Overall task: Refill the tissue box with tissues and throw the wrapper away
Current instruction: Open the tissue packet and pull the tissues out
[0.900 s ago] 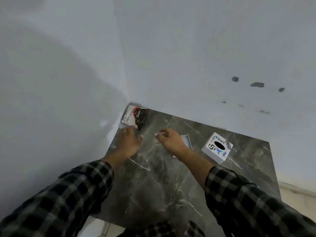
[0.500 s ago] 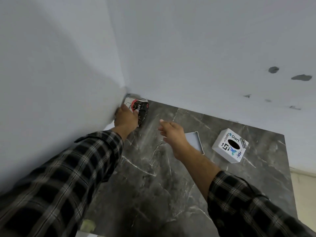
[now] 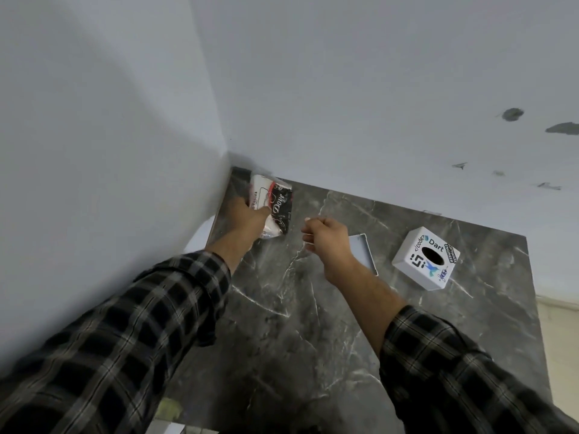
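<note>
A pack of tissues (image 3: 275, 200) in a white, black and red wrapper sits in the far left corner of the dark marble table (image 3: 313, 324). My left hand (image 3: 247, 219) grips its near left side. My right hand (image 3: 327, 239) hovers just right of the pack with loosely curled fingers and nothing in it. A white cube tissue box (image 3: 424, 258) with stickers and a dark round hole on top stands at the right. A flat white lid or panel (image 3: 363, 253) lies between my right hand and the box, partly hidden by my wrist.
Grey walls meet in a corner right behind the tissue pack. The table's right edge runs beside a pale floor (image 3: 560, 339). Something white and yellowish (image 3: 169, 415) shows below the table's near left edge.
My left hand reached forward into the corner and closed on the tissue pack, tilting it up a little. My right hand moved forward and stayed close beside it.
</note>
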